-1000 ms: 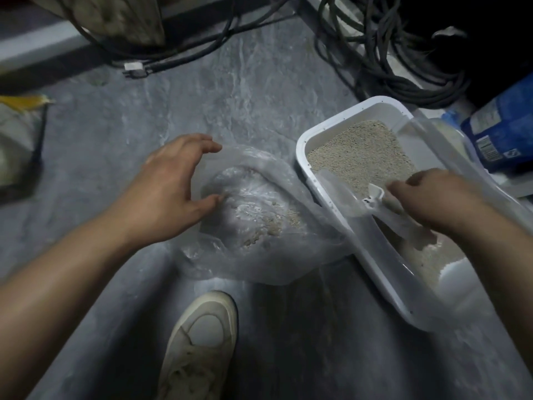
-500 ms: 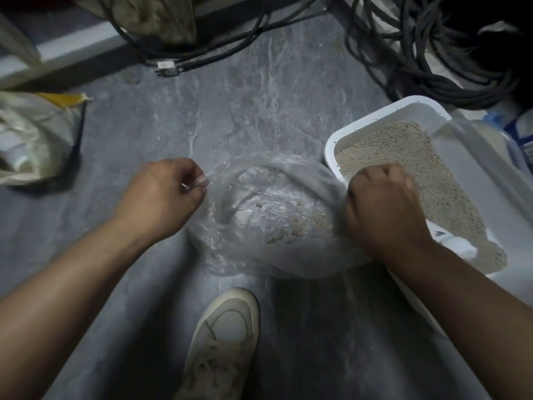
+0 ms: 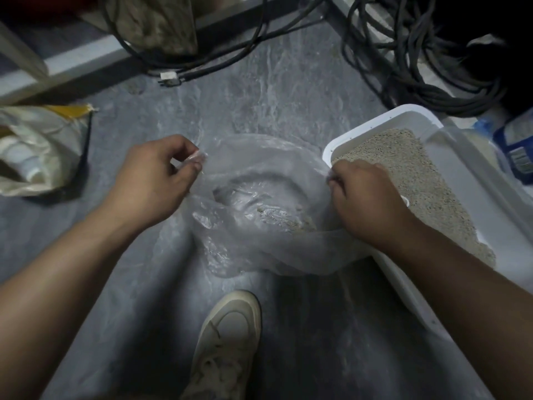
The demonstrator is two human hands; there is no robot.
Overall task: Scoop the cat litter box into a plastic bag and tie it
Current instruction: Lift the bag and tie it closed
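A clear plastic bag (image 3: 259,226) lies open on the grey floor between my hands, with a small heap of beige litter (image 3: 291,222) at its bottom. My left hand (image 3: 153,180) pinches the bag's left rim between thumb and fingers. My right hand (image 3: 363,203) grips the right rim, right beside the white litter box (image 3: 372,122). The box holds beige litter (image 3: 403,166) and stands at the right. A white bit of the scoop (image 3: 405,201) shows just behind my right hand inside the box.
My pale shoe (image 3: 225,342) stands just below the bag. A crumpled white and yellow sack (image 3: 40,148) lies at the left. Black cables (image 3: 418,67) coil behind the box, with a plug (image 3: 170,79) at the back. A blue package (image 3: 516,148) sits at the far right.
My right hand let go of the scoop in the box and took the bag's right rim. My left hand closed on the left rim, and both hands now spread the bag's mouth wider.
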